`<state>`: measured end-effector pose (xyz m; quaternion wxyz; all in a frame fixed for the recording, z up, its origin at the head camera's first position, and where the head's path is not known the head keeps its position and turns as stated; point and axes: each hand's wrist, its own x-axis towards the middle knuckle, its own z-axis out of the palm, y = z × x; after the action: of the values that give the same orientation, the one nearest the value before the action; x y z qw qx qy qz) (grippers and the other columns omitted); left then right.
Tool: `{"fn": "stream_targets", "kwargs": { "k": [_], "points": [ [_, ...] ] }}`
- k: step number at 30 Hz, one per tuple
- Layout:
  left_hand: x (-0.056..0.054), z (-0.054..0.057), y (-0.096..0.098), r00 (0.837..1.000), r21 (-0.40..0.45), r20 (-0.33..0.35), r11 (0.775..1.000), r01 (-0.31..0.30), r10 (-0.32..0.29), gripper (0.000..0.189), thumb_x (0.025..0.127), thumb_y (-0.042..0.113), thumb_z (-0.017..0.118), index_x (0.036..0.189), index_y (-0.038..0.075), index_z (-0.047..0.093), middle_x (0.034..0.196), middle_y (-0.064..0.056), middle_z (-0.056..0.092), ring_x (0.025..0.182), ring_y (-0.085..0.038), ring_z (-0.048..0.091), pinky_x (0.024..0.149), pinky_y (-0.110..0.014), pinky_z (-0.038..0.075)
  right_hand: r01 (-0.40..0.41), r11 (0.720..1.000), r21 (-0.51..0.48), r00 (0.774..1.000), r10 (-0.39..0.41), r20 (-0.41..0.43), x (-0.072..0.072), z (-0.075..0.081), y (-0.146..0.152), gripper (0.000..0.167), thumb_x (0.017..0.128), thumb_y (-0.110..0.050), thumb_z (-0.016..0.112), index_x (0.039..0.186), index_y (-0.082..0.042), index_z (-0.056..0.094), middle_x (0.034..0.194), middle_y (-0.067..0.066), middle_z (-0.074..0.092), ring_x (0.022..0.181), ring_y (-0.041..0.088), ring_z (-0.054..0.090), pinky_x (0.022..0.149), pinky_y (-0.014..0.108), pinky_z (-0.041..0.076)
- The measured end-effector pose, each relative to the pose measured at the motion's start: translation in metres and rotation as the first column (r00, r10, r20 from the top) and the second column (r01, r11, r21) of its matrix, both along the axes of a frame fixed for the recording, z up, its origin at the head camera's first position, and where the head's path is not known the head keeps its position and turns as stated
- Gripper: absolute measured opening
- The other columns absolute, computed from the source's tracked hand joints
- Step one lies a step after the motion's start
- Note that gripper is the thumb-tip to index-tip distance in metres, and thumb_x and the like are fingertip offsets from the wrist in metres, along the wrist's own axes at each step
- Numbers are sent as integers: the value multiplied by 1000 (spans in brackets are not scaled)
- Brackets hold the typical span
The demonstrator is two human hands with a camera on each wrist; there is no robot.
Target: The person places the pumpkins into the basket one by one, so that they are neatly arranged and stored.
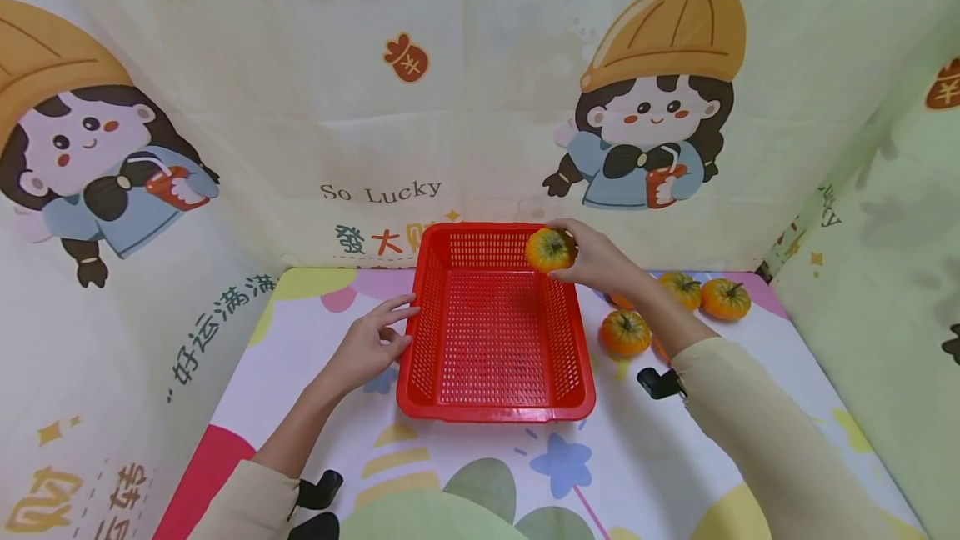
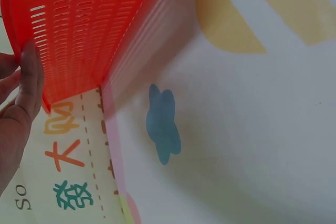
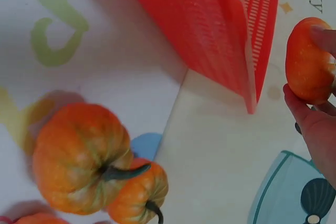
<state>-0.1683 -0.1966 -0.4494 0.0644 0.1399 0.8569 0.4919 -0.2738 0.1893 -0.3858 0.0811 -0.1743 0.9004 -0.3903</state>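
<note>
A small orange pumpkin (image 1: pixel 550 250) with a green stem is gripped between the thumb and fingers of my right hand (image 1: pixel 590 257). It overlaps the far right corner of a red perforated plastic basket (image 1: pixel 495 416) in the head view. The same pumpkin (image 3: pixel 308 61) appears at the right edge of the right wrist view. My left hand (image 1: pixel 372 342) lies at the basket's left rim, fingers extended and fingertips on it. The left wrist view shows these fingers (image 2: pixel 29 80) against the rim. Inside the basket only its red perforated floor shows.
Several more pumpkins lie right of the basket, among them one near its wall (image 1: pixel 625 333) and one farther right (image 1: pixel 726 299). My right forearm partly hides others. A printed cloth (image 1: pixel 555 515) covers the table, and patterned sheets (image 1: pixel 495 107) stand behind and on both sides.
</note>
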Motion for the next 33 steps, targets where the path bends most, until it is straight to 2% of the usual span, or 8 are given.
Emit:
{"fn": "stream_targets", "kwargs": {
  "k": [9,18,23,29,33],
  "points": [
    [1,-1,-2,1000,3,25,1000,-14,13,51,96,-1,65,146,2,57,162,-8,42,81,-19,71,72,-29,64,-89,995,39,996,89,-12,-21,-2,-35,80,85,-12,84,153,-11,42,149,11,52,133,30,52,109,50,52],
    [-2,-3,-2,1000,-6,15,1000,-14,14,51,96,1,66,146,3,57,162,-7,43,81,-18,71,72,-28,64,-73,995,61,997,72,10,-31,-5,-65,79,85,-15,85,151,-9,42,147,14,53,129,31,52,108,48,53],
    [-2,-3,-2,1000,-14,17,1000,-19,19,51,96,1,66,146,3,58,162,-6,43,81,-19,70,71,-27,63,-75,994,80,997,73,38,-37,-17,-78,76,85,-22,86,148,-10,44,143,11,55,127,29,53,106,45,54],
    [-1,-3,-1,1000,-12,22,1000,-14,14,51,96,2,66,146,3,57,162,-6,42,82,-19,71,72,-28,64,-19,998,63,997,14,72,-42,-34,-93,75,83,-24,88,144,-14,46,139,8,56,125,26,53,99,44,58],
    [-1,-3,-1,1000,-8,10,1000,-9,9,50,96,1,66,146,2,57,162,-7,43,81,-18,71,70,-27,63,7,997,70,997,-11,71,-44,-42,-104,77,82,-27,88,145,-14,46,139,8,57,124,27,53,100,44,58]
  ]
}}
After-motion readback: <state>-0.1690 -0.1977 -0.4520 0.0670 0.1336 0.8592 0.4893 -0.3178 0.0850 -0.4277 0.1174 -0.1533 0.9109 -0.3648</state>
